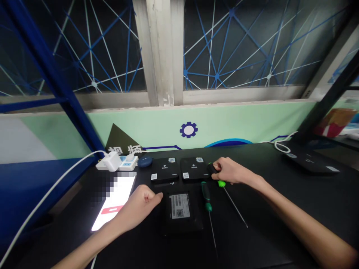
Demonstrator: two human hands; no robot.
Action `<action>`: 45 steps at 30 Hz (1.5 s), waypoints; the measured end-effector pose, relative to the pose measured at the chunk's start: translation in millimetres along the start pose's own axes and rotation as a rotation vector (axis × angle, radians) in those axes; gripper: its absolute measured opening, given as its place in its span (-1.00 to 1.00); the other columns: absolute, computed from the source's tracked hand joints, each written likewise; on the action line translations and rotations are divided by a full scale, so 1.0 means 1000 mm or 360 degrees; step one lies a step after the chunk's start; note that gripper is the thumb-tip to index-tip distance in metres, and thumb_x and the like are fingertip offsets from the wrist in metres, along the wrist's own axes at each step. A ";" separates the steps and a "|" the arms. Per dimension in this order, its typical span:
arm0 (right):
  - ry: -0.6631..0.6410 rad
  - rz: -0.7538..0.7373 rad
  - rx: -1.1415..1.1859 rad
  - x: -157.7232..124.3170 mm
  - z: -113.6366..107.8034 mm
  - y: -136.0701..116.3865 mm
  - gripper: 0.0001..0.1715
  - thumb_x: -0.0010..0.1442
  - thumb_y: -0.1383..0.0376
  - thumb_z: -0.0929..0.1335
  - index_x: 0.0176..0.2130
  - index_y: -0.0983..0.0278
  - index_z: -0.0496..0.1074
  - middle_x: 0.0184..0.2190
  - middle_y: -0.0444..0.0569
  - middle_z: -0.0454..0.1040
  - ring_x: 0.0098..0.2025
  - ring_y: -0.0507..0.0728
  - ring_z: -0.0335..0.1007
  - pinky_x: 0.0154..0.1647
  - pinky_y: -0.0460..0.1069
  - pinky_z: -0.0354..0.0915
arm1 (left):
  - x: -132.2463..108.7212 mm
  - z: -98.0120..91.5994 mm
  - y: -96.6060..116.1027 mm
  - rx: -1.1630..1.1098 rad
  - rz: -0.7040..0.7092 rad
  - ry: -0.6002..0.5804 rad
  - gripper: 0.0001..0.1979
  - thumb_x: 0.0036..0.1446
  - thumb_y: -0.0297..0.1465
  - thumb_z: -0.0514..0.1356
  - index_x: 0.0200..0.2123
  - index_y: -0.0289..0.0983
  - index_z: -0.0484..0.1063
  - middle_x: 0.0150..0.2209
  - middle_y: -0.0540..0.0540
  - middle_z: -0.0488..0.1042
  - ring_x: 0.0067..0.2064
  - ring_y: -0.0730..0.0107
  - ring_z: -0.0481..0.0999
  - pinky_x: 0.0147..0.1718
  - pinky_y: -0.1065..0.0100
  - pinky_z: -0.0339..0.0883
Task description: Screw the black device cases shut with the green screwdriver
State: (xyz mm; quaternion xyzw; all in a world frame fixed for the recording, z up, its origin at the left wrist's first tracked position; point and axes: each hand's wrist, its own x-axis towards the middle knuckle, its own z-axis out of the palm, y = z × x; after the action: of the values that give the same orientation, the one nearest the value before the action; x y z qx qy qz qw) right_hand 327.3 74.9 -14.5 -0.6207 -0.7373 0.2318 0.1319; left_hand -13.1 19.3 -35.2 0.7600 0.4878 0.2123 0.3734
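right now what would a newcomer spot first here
The bright phone glowing on the black table at the left catches the eye first, beside the left hand. Two green-handled screwdrivers lie at centre, near the right hand. Beyond the table, blue and white lines criss-cross the window.

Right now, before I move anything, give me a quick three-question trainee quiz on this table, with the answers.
1. What is the right hand gripping?
2. True or false: the screwdriver lying loose on the table is to the right of the black box with the barcode label.
3. What sits at the left end of the power strip? A) a screwdriver, B) a white charger, C) a black box.

Key: 1. A green-handled screwdriver. 2. True. 3. B.
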 end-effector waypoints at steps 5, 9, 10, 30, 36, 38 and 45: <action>0.0508 -0.0179 0.0311 -0.002 -0.015 -0.008 -0.55 -0.09 0.35 0.38 -0.54 0.20 -0.04 -0.68 -0.30 0.01 -0.64 -0.06 -0.10 -0.63 -0.08 -0.11 | 0.000 0.001 0.001 0.0075 0.0015 -0.0016 -0.45 0.30 -0.15 0.02 -0.59 -0.22 -0.23 -0.63 0.14 -0.23 -0.57 0.50 -0.26 -0.57 0.32 -0.27; 0.0688 -0.0454 0.1179 -0.011 -0.017 -0.021 -0.63 0.00 0.33 0.39 -0.33 0.16 0.08 -0.63 -0.30 0.20 -0.67 -0.04 0.06 -0.66 -0.10 0.00 | 0.001 0.002 0.003 0.0163 0.0050 -0.0003 -0.48 0.30 -0.19 0.02 -0.56 -0.22 -0.23 -0.60 0.13 -0.20 -0.55 0.49 -0.22 -0.55 0.33 -0.22; 0.0751 -0.0494 0.1367 -0.013 -0.016 -0.024 -0.59 0.03 0.30 0.40 -0.25 0.14 0.08 -0.58 -0.26 0.30 -0.67 -0.03 0.12 -0.69 -0.10 0.01 | 0.001 0.002 0.003 0.0200 0.0059 0.0015 -0.49 0.30 -0.20 0.02 -0.55 -0.22 -0.22 -0.59 0.13 -0.20 -0.55 0.48 -0.21 -0.55 0.34 -0.20; 0.0523 -0.0606 0.1851 -0.015 0.043 -0.045 -0.76 0.19 0.17 0.45 -0.23 0.25 0.39 -0.32 0.00 0.58 -0.47 0.07 0.49 -0.45 -0.03 0.41 | 0.001 0.004 0.003 0.0493 0.0059 0.0003 -0.52 0.31 -0.16 0.01 -0.57 -0.22 -0.11 -0.63 0.13 -0.07 -0.58 0.49 -0.04 -0.54 0.39 -0.11; 0.0463 -0.0602 0.1827 -0.015 0.048 -0.048 -0.75 0.18 0.17 0.45 -0.23 0.25 0.39 -0.31 -0.01 0.59 -0.45 0.08 0.50 -0.41 -0.01 0.43 | 0.000 0.004 0.002 0.0513 0.0068 0.0003 -0.50 0.33 -0.11 -0.01 -0.57 -0.22 -0.11 -0.63 0.14 -0.09 -0.57 0.49 -0.04 -0.53 0.40 -0.10; 0.0473 -0.0592 0.1828 -0.015 0.048 -0.048 -0.74 0.17 0.17 0.46 -0.24 0.25 0.39 -0.31 -0.01 0.59 -0.46 0.08 0.50 -0.41 -0.01 0.43 | 0.000 0.004 0.003 0.0522 0.0055 0.0003 -0.49 0.32 -0.09 -0.01 -0.57 -0.23 -0.11 -0.63 0.14 -0.09 -0.57 0.49 -0.05 -0.53 0.40 -0.11; 0.0486 -0.0587 0.1843 -0.013 0.047 -0.045 -0.75 0.17 0.17 0.45 -0.24 0.25 0.39 -0.31 0.01 0.59 -0.45 0.08 0.50 -0.42 -0.01 0.42 | 0.001 0.004 0.005 0.0555 0.0052 0.0001 -0.48 0.30 -0.08 0.02 -0.57 -0.23 -0.10 -0.63 0.15 -0.08 -0.57 0.50 -0.04 -0.52 0.41 -0.11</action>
State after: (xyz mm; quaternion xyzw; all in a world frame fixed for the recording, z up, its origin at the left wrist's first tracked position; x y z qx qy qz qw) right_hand 268.7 48.8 -31.1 -0.3372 -0.5600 0.4757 0.5885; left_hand -7.3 17.9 -34.1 0.8210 0.5049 0.1309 0.2322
